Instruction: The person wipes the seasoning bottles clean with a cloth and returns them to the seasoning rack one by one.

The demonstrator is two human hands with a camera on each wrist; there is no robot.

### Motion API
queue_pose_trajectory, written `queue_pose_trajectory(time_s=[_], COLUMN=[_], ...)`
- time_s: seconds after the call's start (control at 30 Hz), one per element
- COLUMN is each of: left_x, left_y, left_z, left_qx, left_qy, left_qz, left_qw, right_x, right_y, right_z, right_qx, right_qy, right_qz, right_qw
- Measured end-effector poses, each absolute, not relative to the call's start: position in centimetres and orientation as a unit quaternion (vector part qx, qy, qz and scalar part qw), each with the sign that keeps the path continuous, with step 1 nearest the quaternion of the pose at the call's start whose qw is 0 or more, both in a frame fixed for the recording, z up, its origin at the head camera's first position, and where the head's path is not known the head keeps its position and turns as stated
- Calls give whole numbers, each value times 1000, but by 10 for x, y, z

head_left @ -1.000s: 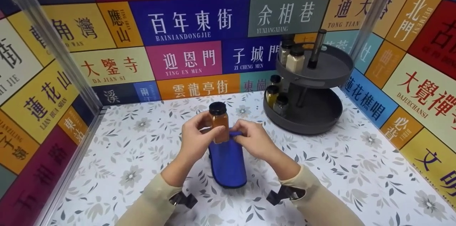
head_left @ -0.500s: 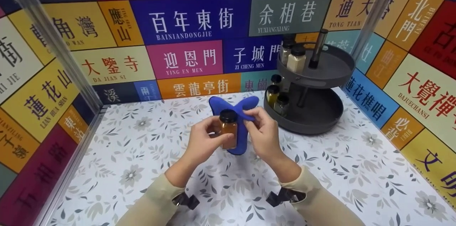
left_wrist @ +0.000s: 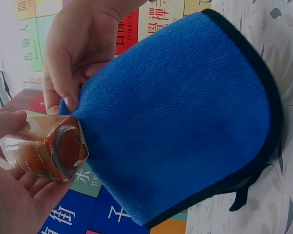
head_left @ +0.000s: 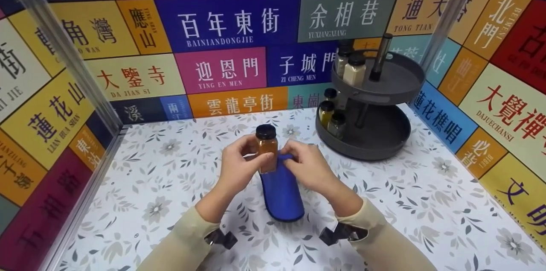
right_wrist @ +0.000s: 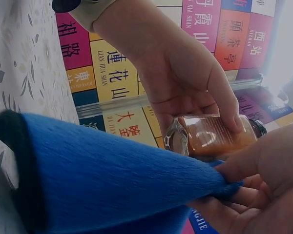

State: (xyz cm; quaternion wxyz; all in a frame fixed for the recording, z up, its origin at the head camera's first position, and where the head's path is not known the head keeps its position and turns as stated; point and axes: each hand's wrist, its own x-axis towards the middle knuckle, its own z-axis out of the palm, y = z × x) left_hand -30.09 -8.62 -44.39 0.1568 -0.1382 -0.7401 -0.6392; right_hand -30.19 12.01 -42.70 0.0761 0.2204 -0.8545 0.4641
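My left hand (head_left: 240,162) grips a small glass jar (head_left: 267,147) with a black lid and orange-brown contents, held upright above the table. Close to its right side, my right hand (head_left: 310,164) pinches one end of a blue cloth (head_left: 282,196) with dark edging. The cloth hangs down from those fingers toward me. In the left wrist view the jar's base (left_wrist: 71,148) faces the camera, and the cloth's fuzzy face (left_wrist: 185,117) spreads beside it. From the right wrist, the bunched cloth (right_wrist: 224,183) lies against or very near the jar (right_wrist: 210,136); I cannot tell whether they touch.
A dark two-tier round rack (head_left: 362,147) stands at the back right. Several jars sit on its left side, including a pale-filled one (head_left: 354,72) on the upper tier. A floral cover (head_left: 158,211) lies over the table. Walls with coloured sign panels (head_left: 230,23) enclose the back and sides.
Half a second ago the cloth was flung up behind the jar; now it hangs down toward me. The jar has risen slightly and shifted left. Both hands keep their hold.
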Motion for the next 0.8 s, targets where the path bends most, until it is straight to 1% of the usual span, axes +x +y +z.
queue_pose_trajectory(time_s=[0.1, 0.2, 0.3, 0.37, 0.43, 0.5, 0.6, 0.67, 0.73, 0.8], left_x=[-301, -301, -301, -301, -301, -301, -301, -300, -300, -301], left_y=[-85, -84, -83, -82, -82, -82, -82, -82, -81, -80], left_z=[-444, -445, -447, -449, -449, -450, -450, -450, -451, -451], left_qx=[-139, -141, -140, -139, -142, -147, -153, -155, -156, -155], left_qy=[-743, -745, -746, -744, -741, -738, -739, -741, -743, -743], left_qz=[-638, -637, -637, -639, -639, -639, -637, -634, -632, -632], left_qw=[148, 136, 133, 140, 150, 158, 159, 156, 154, 154], right_x=[-301, -298, -298, -299, -300, -302, -305, -306, -306, -305], right_y=[119, 120, 121, 123, 125, 128, 131, 133, 133, 132], right_z=[-426, -423, -422, -421, -421, -420, -420, -420, -420, -420], right_qx=[207, 213, 225, 231, 233, 235, 246, 254, 252, 240], right_qy=[-812, -763, -745, -755, -778, -811, -856, -873, -875, -862], right_qz=[531, 585, 598, 585, 560, 519, 450, 414, 411, 441], right_qw=[128, 176, 191, 184, 163, 131, 68, 42, 38, 60])
